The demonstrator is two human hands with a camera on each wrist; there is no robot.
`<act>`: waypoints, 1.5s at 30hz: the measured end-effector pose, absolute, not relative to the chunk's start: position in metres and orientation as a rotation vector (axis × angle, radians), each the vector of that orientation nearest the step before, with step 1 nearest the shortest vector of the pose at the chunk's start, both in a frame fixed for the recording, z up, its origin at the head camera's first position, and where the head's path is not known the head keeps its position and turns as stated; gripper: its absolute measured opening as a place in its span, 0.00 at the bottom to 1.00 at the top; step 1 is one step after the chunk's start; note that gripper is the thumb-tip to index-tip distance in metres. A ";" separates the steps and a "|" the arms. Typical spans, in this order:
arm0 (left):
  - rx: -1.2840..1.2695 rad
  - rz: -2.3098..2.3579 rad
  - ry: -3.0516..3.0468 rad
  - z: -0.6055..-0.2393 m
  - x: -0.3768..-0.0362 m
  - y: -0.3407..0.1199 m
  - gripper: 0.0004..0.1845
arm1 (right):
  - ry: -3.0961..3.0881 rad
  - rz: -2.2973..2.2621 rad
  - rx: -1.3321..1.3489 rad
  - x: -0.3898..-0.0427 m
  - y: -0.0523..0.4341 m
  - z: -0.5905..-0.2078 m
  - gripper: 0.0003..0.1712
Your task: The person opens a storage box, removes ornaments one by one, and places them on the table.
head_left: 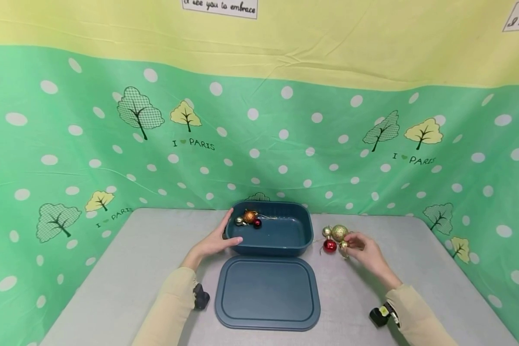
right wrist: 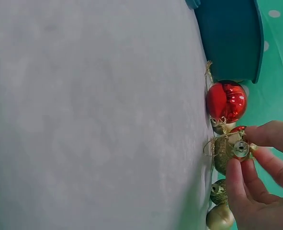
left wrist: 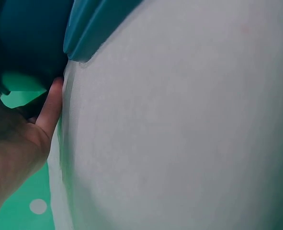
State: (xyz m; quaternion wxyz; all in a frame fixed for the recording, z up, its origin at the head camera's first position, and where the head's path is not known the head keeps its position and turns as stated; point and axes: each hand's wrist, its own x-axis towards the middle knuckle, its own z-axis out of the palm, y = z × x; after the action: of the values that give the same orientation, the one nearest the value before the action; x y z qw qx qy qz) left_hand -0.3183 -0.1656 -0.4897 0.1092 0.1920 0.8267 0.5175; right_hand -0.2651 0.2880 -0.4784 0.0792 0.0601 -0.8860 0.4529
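My left hand [head_left: 211,243] holds the left front corner of a dark blue plastic box [head_left: 285,234], thumb along its front and fingers along its left side. Inside the box lie an orange bauble [head_left: 250,216], a small gold bauble [head_left: 239,221] and a small red bauble [head_left: 257,223]. Right of the box, my right hand [head_left: 367,253] pinches a small shiny gold bauble [right wrist: 240,149] between thumb and fingertips. Beside that hand sit a red bauble [head_left: 329,246], a glittery gold bauble [head_left: 339,232] and a smaller gold one [head_left: 327,231]. Fingers partly hide the pinched bauble.
In front of the box, a matching blue lid [head_left: 268,293] lies flat on the grey table [head_left: 350,307]. Behind the table hangs a green and yellow printed cloth [head_left: 259,139]. Gold hanging threads trail from the baubles.
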 end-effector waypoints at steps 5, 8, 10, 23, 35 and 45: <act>0.569 1.518 2.429 -0.489 -0.318 -0.165 0.54 | -2.669 1.435 0.111 -0.264 0.288 -0.478 0.19; 0.565 1.512 2.419 -0.488 -0.318 -0.165 0.53 | -2.673 1.474 0.072 -0.264 0.287 -0.478 0.20; 0.566 1.511 2.407 -0.484 -0.317 -0.164 0.53 | -2.671 1.495 0.053 -0.264 0.287 -0.478 0.21; 0.581 1.507 2.373 -0.454 -0.299 -0.161 0.52 | -2.709 1.498 0.057 -0.267 0.284 -0.480 0.12; 0.581 1.493 2.375 -0.454 -0.299 -0.161 0.52 | -2.683 1.484 0.070 -0.267 0.285 -0.480 0.11; 0.577 1.517 2.359 -0.452 -0.297 -0.160 0.51 | -2.693 1.385 0.110 -0.266 0.297 -0.471 0.13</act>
State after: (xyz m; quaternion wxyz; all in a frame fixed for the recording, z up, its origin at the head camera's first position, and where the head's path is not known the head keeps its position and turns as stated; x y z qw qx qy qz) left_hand -0.2969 -0.1602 -0.4523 0.1387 0.1995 0.8158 0.5249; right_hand -0.2662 0.2970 -0.4707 0.0558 0.0363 -0.8874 0.4563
